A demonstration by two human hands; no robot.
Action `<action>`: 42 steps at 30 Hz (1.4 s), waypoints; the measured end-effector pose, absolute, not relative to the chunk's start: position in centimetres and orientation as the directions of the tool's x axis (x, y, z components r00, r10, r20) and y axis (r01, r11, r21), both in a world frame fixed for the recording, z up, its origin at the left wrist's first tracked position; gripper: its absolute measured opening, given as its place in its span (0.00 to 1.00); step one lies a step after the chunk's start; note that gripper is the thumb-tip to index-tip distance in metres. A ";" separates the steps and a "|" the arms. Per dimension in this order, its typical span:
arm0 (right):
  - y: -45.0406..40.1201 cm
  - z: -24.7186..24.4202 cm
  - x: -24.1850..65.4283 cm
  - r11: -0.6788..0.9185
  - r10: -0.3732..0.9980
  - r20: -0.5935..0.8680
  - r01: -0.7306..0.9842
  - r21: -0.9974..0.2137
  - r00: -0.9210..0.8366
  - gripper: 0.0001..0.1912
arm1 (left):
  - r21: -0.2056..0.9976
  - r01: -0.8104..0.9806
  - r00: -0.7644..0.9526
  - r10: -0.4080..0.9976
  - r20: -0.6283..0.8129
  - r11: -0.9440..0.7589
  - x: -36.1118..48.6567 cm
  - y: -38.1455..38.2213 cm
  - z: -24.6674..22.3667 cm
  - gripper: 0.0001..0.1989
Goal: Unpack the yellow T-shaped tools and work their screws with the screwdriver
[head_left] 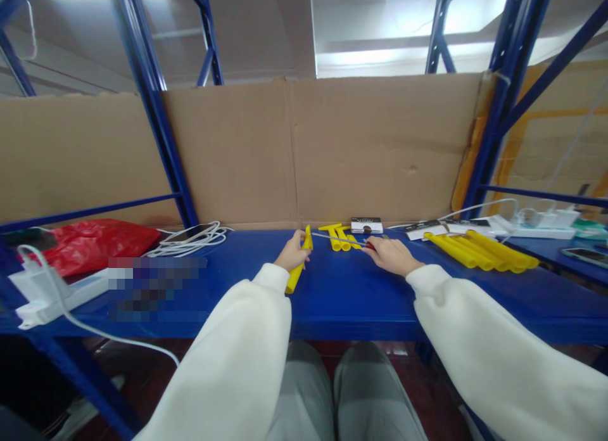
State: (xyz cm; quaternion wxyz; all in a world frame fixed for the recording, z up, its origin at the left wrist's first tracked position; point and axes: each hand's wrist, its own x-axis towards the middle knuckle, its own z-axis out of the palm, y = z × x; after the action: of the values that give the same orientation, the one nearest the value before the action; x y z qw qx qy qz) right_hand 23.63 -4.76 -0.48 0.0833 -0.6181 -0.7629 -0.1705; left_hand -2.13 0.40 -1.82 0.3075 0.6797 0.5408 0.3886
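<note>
My left hand (293,252) is closed around a yellow tube (295,277) that stands tilted over the blue table (346,301), with a yellow piece at its top. In my right hand (390,256) is a screwdriver (339,238) with a red handle, its long thin metal shaft pointing left toward the top of the yellow tube. Behind the shaft, several small yellow parts (335,239) lie together on the table. Whether the screwdriver tip touches the tube is too small to tell.
Several yellow tubes (479,251) lie at the right, near small boxes (367,225) and a power strip (544,230). At the left are a red bag (102,241), coiled white cables (194,239) and another power strip (80,295). Cardboard (228,156) stands behind.
</note>
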 end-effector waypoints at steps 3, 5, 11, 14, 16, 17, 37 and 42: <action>-4.7 -0.5 23.7 0.179 0.910 0.348 0.971 0.156 -0.224 0.21 | 0.832 0.512 0.121 0.976 0.179 -0.215 -2.2 0.3 -1.7 0.19; -4.6 -0.5 23.7 0.180 0.911 0.345 0.971 0.155 -0.224 0.21 | 0.831 0.512 0.121 0.976 0.179 -0.216 -2.2 0.2 -1.6 0.19; -4.6 -0.5 23.6 0.191 0.915 0.329 0.970 0.154 -0.232 0.20 | 0.842 0.490 0.117 0.974 0.194 -0.226 -2.0 0.0 -1.4 0.20; -4.6 -0.5 23.7 0.181 0.916 0.331 0.971 0.158 -0.225 0.21 | 0.841 0.488 0.122 0.972 0.199 -0.234 -2.0 0.0 -1.5 0.20; -4.5 -0.6 23.7 0.181 0.918 0.328 0.972 0.152 -0.222 0.21 | 0.838 0.486 0.127 0.968 0.214 -0.249 -2.0 0.1 -1.6 0.19; -4.5 -0.6 23.7 0.184 0.918 0.327 0.972 0.147 -0.224 0.20 | 0.836 0.485 0.131 0.966 0.221 -0.257 -2.0 0.1 -1.6 0.19; -4.8 -0.4 23.7 0.137 0.897 0.385 0.965 0.223 -0.217 0.19 | 0.720 0.621 0.142 0.948 0.285 -0.310 -2.3 0.3 -1.6 0.21; -5.1 -0.4 23.4 0.127 0.912 0.365 0.974 0.186 -0.189 0.20 | 0.714 0.629 0.136 0.948 0.288 -0.307 -2.3 0.3 -1.8 0.21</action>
State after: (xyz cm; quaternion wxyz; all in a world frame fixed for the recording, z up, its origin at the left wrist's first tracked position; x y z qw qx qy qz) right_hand 23.36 -5.10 -0.42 0.0808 -0.6317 -0.7464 -0.1932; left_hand -2.30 0.32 -1.77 0.2180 0.7213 0.5467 0.3652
